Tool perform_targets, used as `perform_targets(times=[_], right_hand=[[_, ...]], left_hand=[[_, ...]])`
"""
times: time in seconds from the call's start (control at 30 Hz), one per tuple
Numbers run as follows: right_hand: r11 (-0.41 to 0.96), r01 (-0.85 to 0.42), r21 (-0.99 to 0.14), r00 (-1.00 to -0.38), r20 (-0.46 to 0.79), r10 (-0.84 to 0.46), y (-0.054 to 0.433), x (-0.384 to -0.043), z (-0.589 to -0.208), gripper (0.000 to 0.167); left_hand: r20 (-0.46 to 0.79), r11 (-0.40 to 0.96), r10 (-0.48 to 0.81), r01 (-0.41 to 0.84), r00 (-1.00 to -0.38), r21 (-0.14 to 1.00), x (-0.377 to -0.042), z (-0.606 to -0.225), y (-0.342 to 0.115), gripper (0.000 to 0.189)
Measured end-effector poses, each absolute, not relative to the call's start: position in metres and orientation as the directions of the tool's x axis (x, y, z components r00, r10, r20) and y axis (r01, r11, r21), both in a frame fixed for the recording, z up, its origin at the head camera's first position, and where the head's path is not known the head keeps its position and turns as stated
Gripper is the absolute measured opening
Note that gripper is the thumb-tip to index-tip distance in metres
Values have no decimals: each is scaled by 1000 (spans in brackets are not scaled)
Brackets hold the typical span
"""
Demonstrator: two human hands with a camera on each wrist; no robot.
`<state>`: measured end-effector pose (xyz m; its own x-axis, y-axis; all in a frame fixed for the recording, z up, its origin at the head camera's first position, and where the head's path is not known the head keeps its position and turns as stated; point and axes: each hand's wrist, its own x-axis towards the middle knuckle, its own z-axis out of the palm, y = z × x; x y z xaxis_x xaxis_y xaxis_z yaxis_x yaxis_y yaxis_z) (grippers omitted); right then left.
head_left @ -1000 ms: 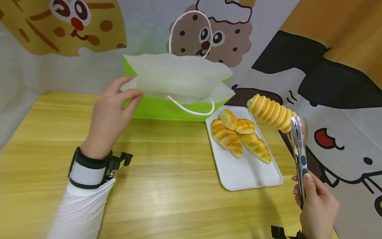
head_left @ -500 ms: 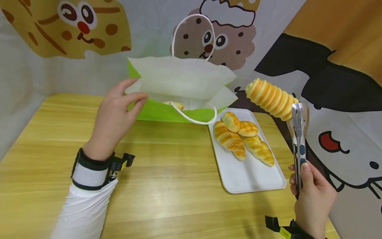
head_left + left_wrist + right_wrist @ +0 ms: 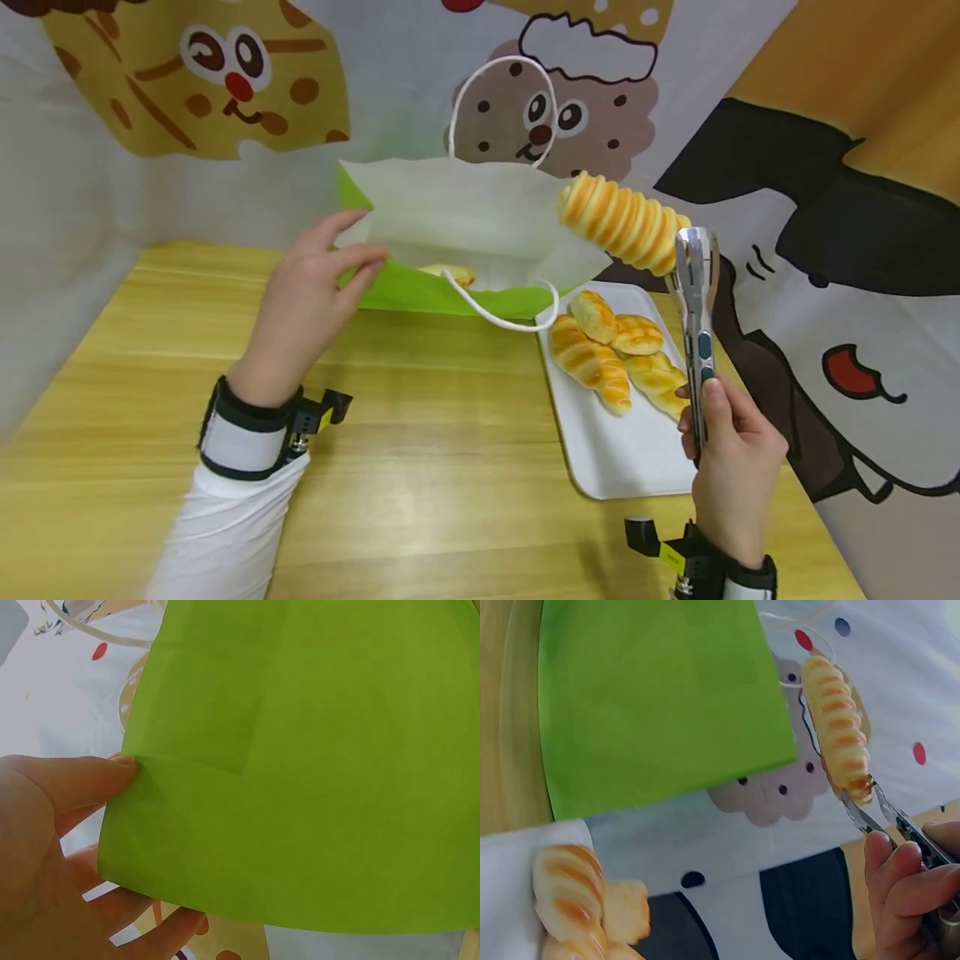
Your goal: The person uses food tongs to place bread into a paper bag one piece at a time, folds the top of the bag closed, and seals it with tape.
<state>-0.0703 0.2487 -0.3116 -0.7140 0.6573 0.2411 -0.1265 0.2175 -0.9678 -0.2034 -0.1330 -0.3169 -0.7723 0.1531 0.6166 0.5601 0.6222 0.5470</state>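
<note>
My left hand (image 3: 311, 296) pinches the left edge of a green paper bag (image 3: 427, 296) between thumb and fingers. The bag's white-lined mouth gapes upward, and part of a bread (image 3: 453, 273) shows inside it. In the left wrist view, the thumb (image 3: 97, 778) lies on the bag's green face. My right hand (image 3: 735, 450) grips metal tongs (image 3: 697, 308). Clamped in the tongs' tips is a ridged spiral bread roll (image 3: 622, 221), held in the air by the bag's right side, above the tray. In the right wrist view the roll hangs apart from the bag.
Right of the bag, a white tray (image 3: 630, 471) holds several breads (image 3: 592, 362) and stands partly behind the tongs hand. White cord handles (image 3: 506, 321) rise and droop from the bag's mouth. A cartoon-printed cloth (image 3: 405, 83) hangs behind the wooden table (image 3: 420, 467).
The right hand has carried the tongs and roll left and upward toward the bag. The left hand keeps its pinch on the bag's edge. A bread inside the bag has come into view.
</note>
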Motion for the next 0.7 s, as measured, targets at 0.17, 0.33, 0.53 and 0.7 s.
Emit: perform_targets(times=[0.17,0.33,0.53,0.7], right_hand=[[251,-138,-958,-738,268,619,238,-78,-318,31],[347,-126,-929,-774,311,551,229,-84,-323,27],[416,-155,-896,-798,362,482,219,-90,-323,26],[497,-94,-863,-811,355,464,212,-95,-321,26]], left_hand=[[621,618,159,568,-768,543,-205,-317,-130,18],[635,613,157,579,-756,538,-206,-316,-128,19],[645,614,151,583,-749,532,-205,-316,-129,18],[643,614,145,578,-752,537,-205,-319,-131,19]])
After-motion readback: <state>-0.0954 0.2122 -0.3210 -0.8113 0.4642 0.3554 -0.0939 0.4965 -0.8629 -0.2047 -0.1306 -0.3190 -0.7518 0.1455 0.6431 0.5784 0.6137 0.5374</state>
